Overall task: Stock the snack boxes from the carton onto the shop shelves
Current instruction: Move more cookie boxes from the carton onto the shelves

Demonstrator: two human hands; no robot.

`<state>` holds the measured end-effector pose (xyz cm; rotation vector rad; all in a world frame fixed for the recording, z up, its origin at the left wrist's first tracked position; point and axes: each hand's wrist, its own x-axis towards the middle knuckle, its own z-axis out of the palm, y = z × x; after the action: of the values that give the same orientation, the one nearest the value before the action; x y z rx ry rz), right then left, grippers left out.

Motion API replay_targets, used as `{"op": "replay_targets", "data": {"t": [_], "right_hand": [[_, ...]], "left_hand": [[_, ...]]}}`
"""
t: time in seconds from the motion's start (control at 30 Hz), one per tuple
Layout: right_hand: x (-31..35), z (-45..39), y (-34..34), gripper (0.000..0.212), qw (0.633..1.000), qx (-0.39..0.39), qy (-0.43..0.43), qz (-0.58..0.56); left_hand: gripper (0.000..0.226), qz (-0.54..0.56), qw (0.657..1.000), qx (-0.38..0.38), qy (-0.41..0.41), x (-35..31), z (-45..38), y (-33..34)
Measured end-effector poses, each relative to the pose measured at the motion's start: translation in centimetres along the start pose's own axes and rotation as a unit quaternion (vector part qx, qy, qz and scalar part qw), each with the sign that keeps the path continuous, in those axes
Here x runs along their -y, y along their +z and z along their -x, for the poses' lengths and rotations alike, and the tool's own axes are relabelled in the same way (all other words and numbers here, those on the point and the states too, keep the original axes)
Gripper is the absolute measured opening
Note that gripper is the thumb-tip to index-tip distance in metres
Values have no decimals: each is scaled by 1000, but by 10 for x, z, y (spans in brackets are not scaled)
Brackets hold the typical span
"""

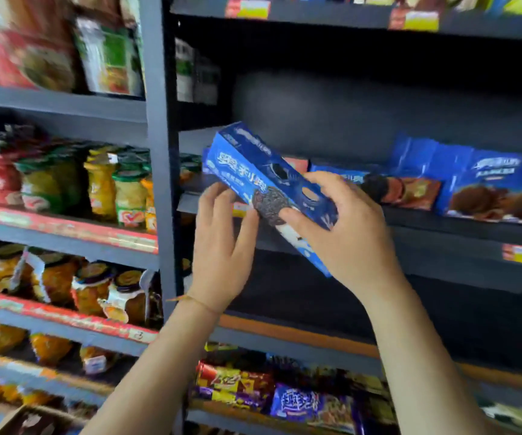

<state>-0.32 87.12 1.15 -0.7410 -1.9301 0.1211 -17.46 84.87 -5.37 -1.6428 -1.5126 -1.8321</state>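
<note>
At the far left, packed shelves of bagged snacks (pixel 65 183) blur past the dark upright post (pixel 159 152). The left hand (pixel 222 246) has an open grip, fingertips only brushing the low left edge of the blue snack box (pixel 253 171). The right hand (pixel 344 233) closes its grip around the box's lower end, thumb across the front. The box hangs tilted, upper end toward the dark shelf (pixel 410 221), in front of it and not yet resting. It is long, glossy, printed with dark sandwich cookies. Held at one end only, it could likely swing and knock the standing blue boxes (pixel 488 183) to the right.
</note>
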Motion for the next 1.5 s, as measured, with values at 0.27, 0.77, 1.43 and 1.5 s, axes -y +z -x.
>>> {"op": "replay_targets", "data": {"t": [0.27, 0.77, 1.43, 1.5], "right_hand": [[16, -94, 20, 52, 947, 118, -96, 281], [-25, -139, 65, 32, 946, 159, -141, 245], [-117, -133, -15, 45, 907, 274, 124, 294], [-118, -133, -15, 47, 911, 265, 129, 287]], "left_hand": [[38, -281, 952, 91, 81, 29, -17, -6], [27, -163, 973, 80, 139, 19, -48, -7], [83, -341, 875, 332, 84, 6, -140, 59], [80, -338, 878, 327, 91, 6, -141, 58]]}}
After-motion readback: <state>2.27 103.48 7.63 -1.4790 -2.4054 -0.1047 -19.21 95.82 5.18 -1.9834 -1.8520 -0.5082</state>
